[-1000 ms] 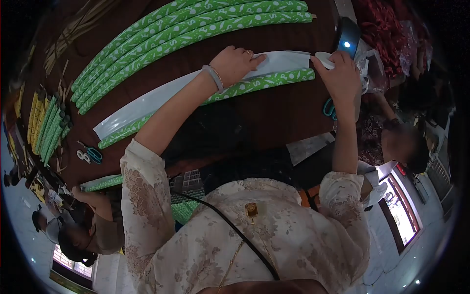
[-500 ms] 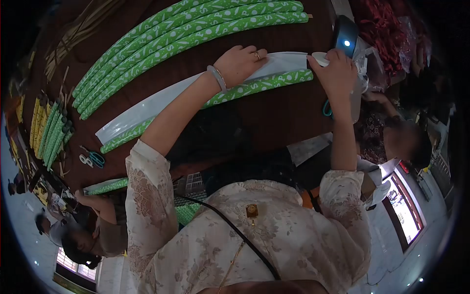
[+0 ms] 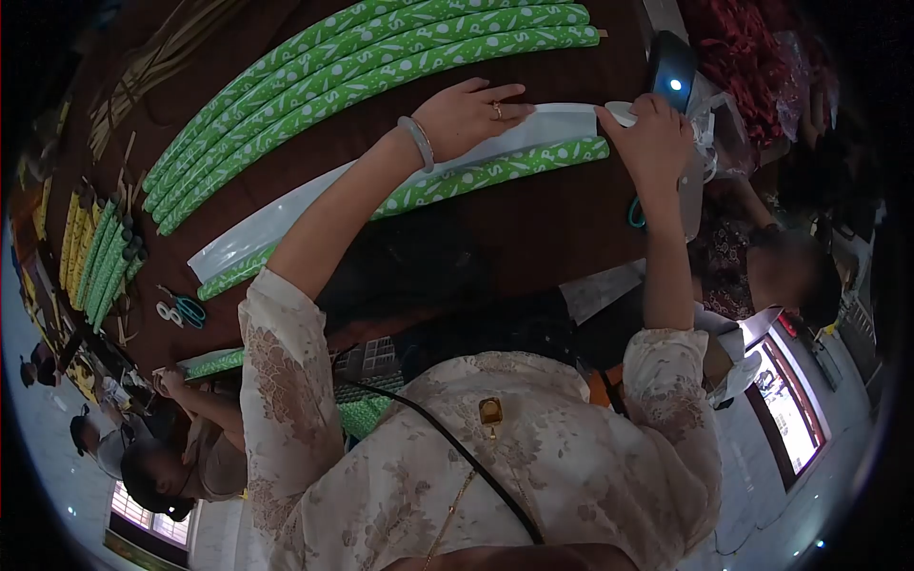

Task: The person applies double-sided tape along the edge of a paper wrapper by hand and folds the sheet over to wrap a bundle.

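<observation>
A sheet of wrapping paper lies across the table, its white underside (image 3: 557,122) showing above a green patterned rolled part (image 3: 495,171). My left hand (image 3: 466,116), ringed and with a bangle at the wrist, rests on the white side, fingers stretched toward the right. At the sheet's right end, my right hand (image 3: 655,138) curls its fingers around a white roll that looks like tape (image 3: 621,111); part of it is hidden by the thumb and fingers. Several finished green rolls (image 3: 381,81) lie side by side just beyond the sheet.
A black object with a bright light (image 3: 670,71) stands beyond my right hand. Scissors (image 3: 188,306) lie at the left, near bundled green rolls (image 3: 109,262) and yellow rolls (image 3: 78,243). Pale strips (image 3: 152,71) lie at the far left. Co-workers sit on both sides.
My left hand has shifted slightly up and its fingers have straightened out over the white paper. My right hand has hardly moved. A co-worker's hand at the left has moved along a green roll.
</observation>
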Motion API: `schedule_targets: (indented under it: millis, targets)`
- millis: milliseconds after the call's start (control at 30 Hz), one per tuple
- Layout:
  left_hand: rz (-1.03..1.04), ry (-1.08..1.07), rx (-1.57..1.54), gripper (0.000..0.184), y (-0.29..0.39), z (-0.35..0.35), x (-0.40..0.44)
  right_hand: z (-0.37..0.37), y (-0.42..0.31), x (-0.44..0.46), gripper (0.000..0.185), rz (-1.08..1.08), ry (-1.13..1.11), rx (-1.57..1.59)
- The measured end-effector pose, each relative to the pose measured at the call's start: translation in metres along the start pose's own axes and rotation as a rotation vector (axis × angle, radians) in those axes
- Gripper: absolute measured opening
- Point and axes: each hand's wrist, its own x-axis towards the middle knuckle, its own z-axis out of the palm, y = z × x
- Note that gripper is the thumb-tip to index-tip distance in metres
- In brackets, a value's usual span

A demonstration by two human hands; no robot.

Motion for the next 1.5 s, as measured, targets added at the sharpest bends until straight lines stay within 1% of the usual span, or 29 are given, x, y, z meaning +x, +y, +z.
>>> schedule_targets:
  millis: [67, 133, 267, 367, 433, 567, 633, 767, 833, 967, 1033, 1067, 1133, 1167, 1233, 1500]
  targets:
    - [0.010, -0.009, 0.013, 0.034, -0.002, -0.001, 0.001, 0.002, 0.000, 0.000, 0.041, -0.002, 0.003, -0.005]
    - [0.038, -0.010, 0.024, 0.034, -0.005, -0.001, 0.001, 0.002, -0.001, -0.001, 0.044, 0.062, -0.092, 0.008]
    - [0.060, -0.025, 0.044, 0.033, -0.008, 0.000, 0.003, 0.002, -0.002, 0.000, 0.044, 0.070, -0.095, -0.005]
    - [0.093, 0.019, 0.041, 0.033, -0.009, 0.001, 0.003, 0.003, -0.003, 0.000, 0.044, 0.074, -0.096, -0.014]
    - [0.154, -0.078, 0.159, 0.033, -0.009, -0.002, 0.006, 0.005, -0.003, -0.001, 0.045, 0.063, -0.067, -0.030]
    - [0.196, -0.069, 0.231, 0.034, -0.011, -0.002, 0.008, 0.006, -0.005, 0.000, 0.044, 0.071, -0.059, -0.045]
    - [0.219, -0.045, 0.258, 0.035, -0.011, -0.002, 0.009, 0.003, -0.008, 0.003, 0.041, 0.055, -0.004, -0.119]
    - [0.217, -0.009, 0.202, 0.034, -0.010, -0.003, 0.009, 0.005, -0.009, 0.001, 0.041, 0.054, -0.019, -0.153]
    - [0.210, 0.055, 0.151, 0.034, -0.009, -0.005, 0.012, 0.003, -0.012, 0.001, 0.042, 0.066, -0.070, -0.163]
    - [0.217, 0.103, 0.073, 0.034, -0.005, -0.005, 0.021, 0.004, -0.016, 0.001, 0.041, 0.070, -0.047, -0.182]
    - [0.155, 0.163, 0.059, 0.034, 0.000, -0.004, 0.025, 0.006, -0.016, 0.000, 0.041, 0.072, -0.014, -0.172]
    - [0.157, 0.162, 0.058, 0.034, 0.004, -0.004, 0.027, 0.008, -0.016, -0.001, 0.041, 0.073, -0.016, -0.172]
    - [0.070, 0.180, 0.097, 0.034, 0.010, 0.000, 0.031, 0.011, -0.017, -0.001, 0.036, 0.074, 0.045, -0.097]
    - [0.070, 0.179, 0.096, 0.034, 0.013, 0.002, 0.033, 0.012, -0.017, -0.001, 0.036, 0.075, 0.044, -0.097]
    - [-0.010, 0.073, 0.070, 0.037, 0.018, 0.003, 0.036, 0.013, -0.017, 0.000, 0.035, 0.067, 0.002, -0.116]
    - [-0.036, 0.063, 0.101, 0.034, 0.023, 0.005, 0.038, 0.011, -0.020, 0.005, 0.036, 0.024, 0.006, -0.138]
